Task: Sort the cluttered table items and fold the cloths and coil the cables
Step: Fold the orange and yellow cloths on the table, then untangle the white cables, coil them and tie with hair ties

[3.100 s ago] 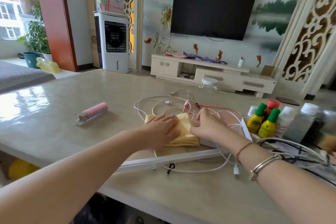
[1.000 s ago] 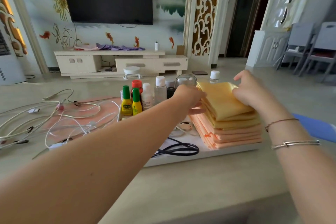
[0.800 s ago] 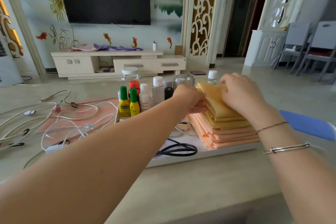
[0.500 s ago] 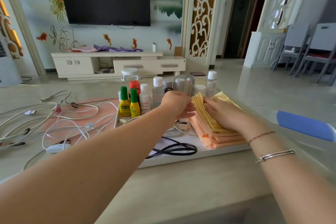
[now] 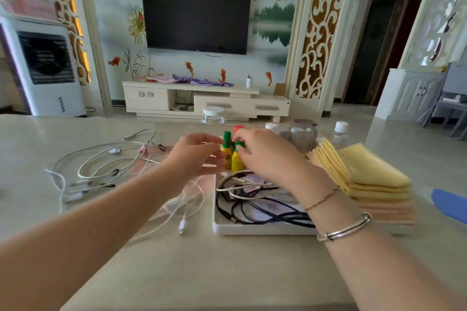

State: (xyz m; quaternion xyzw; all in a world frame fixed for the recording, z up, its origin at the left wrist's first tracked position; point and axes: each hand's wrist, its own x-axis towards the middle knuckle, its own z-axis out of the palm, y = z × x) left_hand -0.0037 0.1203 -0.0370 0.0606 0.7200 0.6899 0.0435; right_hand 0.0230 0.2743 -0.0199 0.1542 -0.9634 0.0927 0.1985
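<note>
A: Ref. table (image 5: 227, 272), left section. What do we log first?

B: We log a loose tangle of white cables (image 5: 101, 166) spread flat on the table surface, w/ several connectors visible. One white plug end (image 5: 181, 227) lies nearest us, just left of the tray.

A: Next item, moving right?

B: Left hand (image 5: 194, 156). We see it raised above the cables, fingers loosely curled, thumb apart from the fingers, approx. half open. We see nothing held in it. Fingertips sit just beside the two yellow bottles.

A: Bottle status?

B: Two yellow bottles w/ green caps (image 5: 231, 156) stand upright at the tray's far-left corner, touching or nearly touching each other. A red-capped bottle (image 5: 238, 128) stands behind them, mostly hidden.

A: Right hand?

B: Right hand (image 5: 267, 156) is above the tray, fingers bent down toward the green caps. Fingertips reach the cap of the nearer bottle; we cannot tell whether they pinch it or only touch it. The wrist carries a thin red string and a metal bangle (image 5: 346, 228).

A: Tray contents?

B: White tray (image 5: 252, 231) rests on the table. Inside, front section: black cables (image 5: 260, 209) mixed w/ a white one, uncoiled. Rear section: clear bottles and a jar (image 5: 303, 137), blurred. Right section: stack of folded cloths (image 5: 371, 179), yellow on top, peach below, edges roughly aligned.

A: Far right?

B: A blue object (image 5: 449, 206), partly cut off by the frame edge; type n/a.
</note>
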